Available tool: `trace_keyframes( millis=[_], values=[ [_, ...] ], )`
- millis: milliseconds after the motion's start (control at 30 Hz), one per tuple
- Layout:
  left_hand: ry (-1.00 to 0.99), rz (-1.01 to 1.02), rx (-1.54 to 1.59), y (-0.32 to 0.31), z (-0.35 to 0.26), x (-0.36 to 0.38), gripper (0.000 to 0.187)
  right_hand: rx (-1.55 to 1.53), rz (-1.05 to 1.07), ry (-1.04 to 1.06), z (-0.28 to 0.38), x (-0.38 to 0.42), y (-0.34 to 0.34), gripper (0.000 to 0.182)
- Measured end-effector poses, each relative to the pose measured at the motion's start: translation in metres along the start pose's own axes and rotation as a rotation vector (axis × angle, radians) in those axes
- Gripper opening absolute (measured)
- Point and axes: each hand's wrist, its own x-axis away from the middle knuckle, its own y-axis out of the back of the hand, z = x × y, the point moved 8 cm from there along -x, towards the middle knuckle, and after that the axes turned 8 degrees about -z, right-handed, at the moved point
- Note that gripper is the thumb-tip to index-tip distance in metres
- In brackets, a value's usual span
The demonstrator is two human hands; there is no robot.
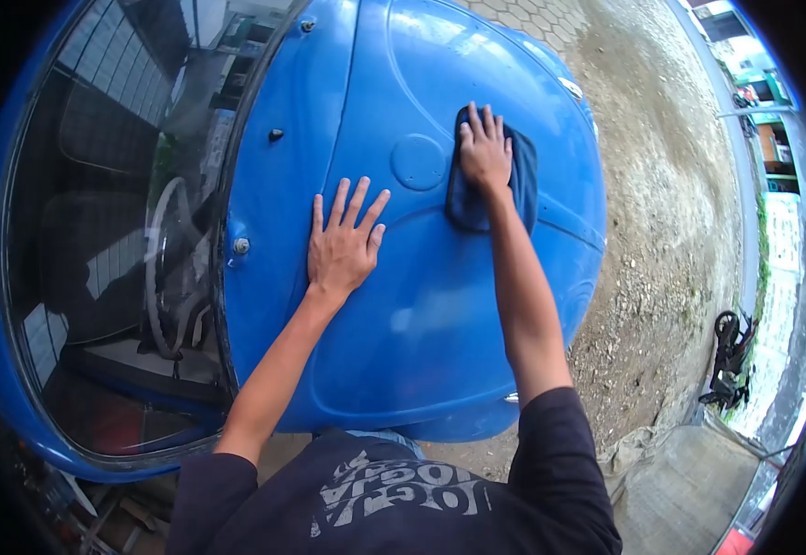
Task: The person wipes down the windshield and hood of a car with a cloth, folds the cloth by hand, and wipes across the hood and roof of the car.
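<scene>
My left hand point(344, 239) lies flat on the blue car hood point(421, 342), fingers spread and holding nothing. Farther right, my right hand point(486, 153) rests palm down on a dark cloth point(521, 176) laid on the hood. Its fingers are stretched out, with the tips reaching the cloth's upper edge; the palm covers part of the fabric. Between the two hands is a round raised emblem spot point(419, 162) on the metal. A small black nozzle point(276, 135) sticks up to the upper left of my left hand.
The windshield point(98, 185) rises on the left, with a steering wheel point(164, 268) behind it. Two wiper spindles point(241, 246) stand along its base. Gravelly ground point(653, 250) lies beyond the hood. A motorcycle point(729, 361) is at the far right, near a grey sheet point(690, 472).
</scene>
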Motion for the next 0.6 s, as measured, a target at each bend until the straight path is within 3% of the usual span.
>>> trace_keyframes(
  millis=[100, 267, 400, 600],
  values=[
    [0.02, -0.008, 0.032, 0.002, 0.001, -0.003, 0.051, -0.001, 0.081, -0.047, 0.0, -0.025, -0.012, 0.059],
    [0.038, -0.038, 0.048, 0.003, 0.001, 0.001, 0.053, 0.021, 0.067, 0.061, 0.023, 0.008, 0.0, 0.057],
    [0.007, -0.084, 0.049, 0.005, -0.001, 0.001, 0.052, -0.031, -0.123, 0.189, 0.067, 0.098, 0.033, 0.053],
    [-0.028, -0.148, 0.057, -0.002, 0.001, 0.004, 0.048, -0.101, -0.033, 0.277, 0.127, 0.259, 0.062, 0.055]
  ],
)
